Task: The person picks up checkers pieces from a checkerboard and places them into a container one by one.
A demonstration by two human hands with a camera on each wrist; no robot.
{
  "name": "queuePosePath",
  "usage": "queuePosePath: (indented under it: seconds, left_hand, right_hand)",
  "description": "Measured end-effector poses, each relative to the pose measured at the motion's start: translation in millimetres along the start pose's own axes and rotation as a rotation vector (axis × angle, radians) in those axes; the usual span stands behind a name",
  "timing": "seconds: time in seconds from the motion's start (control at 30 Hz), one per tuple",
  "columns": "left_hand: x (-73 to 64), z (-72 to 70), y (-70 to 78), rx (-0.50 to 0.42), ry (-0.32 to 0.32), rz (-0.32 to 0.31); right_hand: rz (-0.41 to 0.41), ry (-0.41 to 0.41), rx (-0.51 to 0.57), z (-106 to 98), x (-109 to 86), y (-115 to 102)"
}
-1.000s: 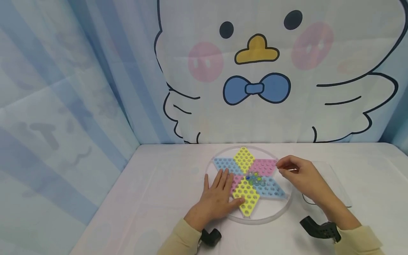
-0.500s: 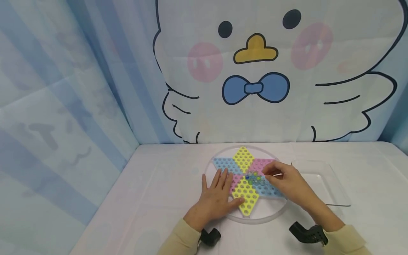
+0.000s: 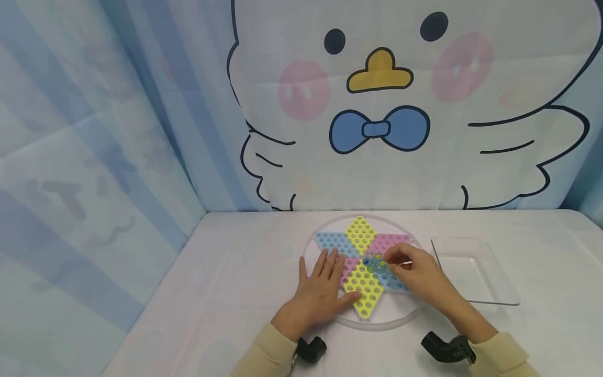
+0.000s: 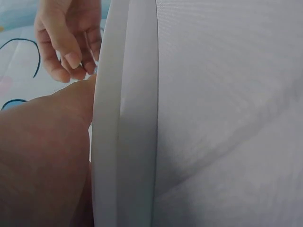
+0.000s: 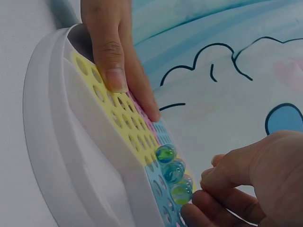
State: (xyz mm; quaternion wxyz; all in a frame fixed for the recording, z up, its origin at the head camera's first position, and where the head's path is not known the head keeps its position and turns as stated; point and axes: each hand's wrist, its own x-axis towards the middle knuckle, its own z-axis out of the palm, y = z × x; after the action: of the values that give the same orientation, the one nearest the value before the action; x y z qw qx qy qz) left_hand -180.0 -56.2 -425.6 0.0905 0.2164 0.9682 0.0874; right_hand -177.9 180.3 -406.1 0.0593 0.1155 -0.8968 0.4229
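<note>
Left fingers point(image 3: 337, 269): straight and spread, holding nothing; the left hand point(image 3: 311, 301) lies flat on the board's left part, its thumb on the near yellow point.
Right fingers point(image 5: 196, 215): curled and drawn together; the right hand point(image 3: 421, 272) works over the board's right half. Whether a marble is pinched there, I cannot tell.
Wrist cameras point(image 3: 312, 350): black, one at each cuff, nearest the viewer.
Chinese checkers board point(image 3: 364, 293): round and white-rimmed, its far rim close to the surface's point(image 3: 235, 293) far edge.
Marbles point(image 5: 173, 172): clustered right of the board's centre, by the blue panel's inner corner, beside the right fingers.
Clear square tray point(image 3: 464, 267): right of the board's rim.
Cartoon-bird backdrop point(image 3: 386, 178): beyond the surface's far edge.
Step in hand: probably handling marbles singly, the left hand steadying.
Next move calls for: a precise pinch or release, without nudging neighbouring marbles.
</note>
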Motion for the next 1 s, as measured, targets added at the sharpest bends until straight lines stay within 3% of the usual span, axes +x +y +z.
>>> queuePosePath:
  seconds: [0.43, 1.0]
  left_hand:
    - [0.4, -0.2, -0.3, -0.001, 0.005, 0.002]
    - [-0.6, -1.5, 0.4, 0.01, 0.012, 0.003]
  right_hand:
    - [0.004, 0.036, -0.077, 10, -2.0, 4]
    - [-0.044, 0.091, -0.083, 16, -1.0, 5]
